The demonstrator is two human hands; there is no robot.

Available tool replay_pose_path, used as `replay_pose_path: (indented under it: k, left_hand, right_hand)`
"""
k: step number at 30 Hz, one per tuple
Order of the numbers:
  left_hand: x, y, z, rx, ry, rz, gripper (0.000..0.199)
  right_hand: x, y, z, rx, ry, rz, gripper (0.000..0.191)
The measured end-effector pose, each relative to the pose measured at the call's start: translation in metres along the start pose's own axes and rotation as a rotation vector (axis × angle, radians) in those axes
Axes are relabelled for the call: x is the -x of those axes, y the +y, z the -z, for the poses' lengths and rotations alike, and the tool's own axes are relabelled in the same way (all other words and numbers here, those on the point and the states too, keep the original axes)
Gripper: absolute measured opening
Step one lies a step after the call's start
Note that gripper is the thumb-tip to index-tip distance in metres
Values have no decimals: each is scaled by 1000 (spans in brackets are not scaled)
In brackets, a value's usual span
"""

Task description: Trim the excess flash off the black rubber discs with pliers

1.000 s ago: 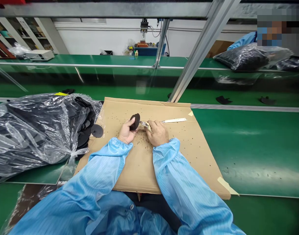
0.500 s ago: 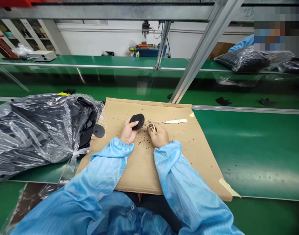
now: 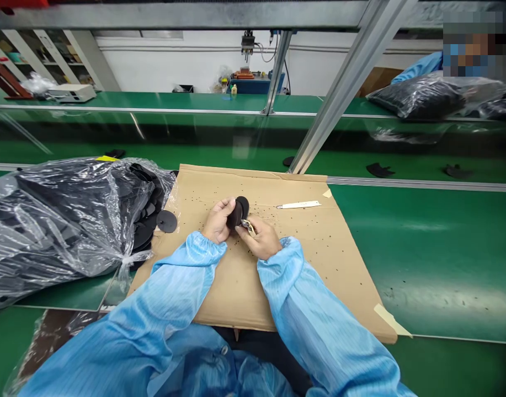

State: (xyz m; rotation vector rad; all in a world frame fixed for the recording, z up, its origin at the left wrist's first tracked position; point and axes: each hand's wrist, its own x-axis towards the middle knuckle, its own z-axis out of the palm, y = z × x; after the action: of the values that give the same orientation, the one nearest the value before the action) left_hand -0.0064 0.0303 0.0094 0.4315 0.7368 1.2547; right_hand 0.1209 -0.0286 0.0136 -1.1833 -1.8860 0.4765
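Note:
Over the cardboard sheet [image 3: 232, 300], my left hand [image 3: 216, 221] is closed on black round plastic parts [image 3: 235, 214]; two disc shapes overlap there, and I cannot tell whether they are joined. My right hand [image 3: 261, 238] is closed around small cutting pliers [image 3: 248, 225] with pale yellow handles. Their metal head meets the lower right edge of the black parts, and the jaws are hard to make out. Small black specks are scattered over the cardboard. A white-handled knife [image 3: 299, 204] lies beyond my right hand.
A large clear bag [image 3: 66, 226] of black parts lies at the left, with a loose black disc [image 3: 167, 221] by its mouth. A slanted metal post [image 3: 335, 88] rises behind the cardboard. More black pieces [image 3: 379, 170] sit on the green surface beyond. Another person is at the far right.
My right hand has moved left, bringing the pliers against the black parts. The parts have turned in my left hand, and two overlapping discs now show instead of one face.

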Motion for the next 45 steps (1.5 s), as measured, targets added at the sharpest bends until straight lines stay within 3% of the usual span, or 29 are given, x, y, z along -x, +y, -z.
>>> replay_pose_path:
  k: [3,8,15,33,45]
  left_hand:
    - [3,4,-2,11,-22,49,19]
    - [4,15,-1,58,-54,157,18]
    - [7,21,3,91,-152,260,18]
    - [4,16,3,-89,-94,213,19]
    - [11,17,-4,-83,-34,189,21]
  right_hand:
    - [0,-4,2,-20,-33,49,24]
    - [-2,6,5,95,94,-52,22]
    - [-3,9,10,423,-68,-95,22]
    - [-7,-2,25,640,-261,-116,22]
    - [-7,-9,27,643,-327,-240,32]
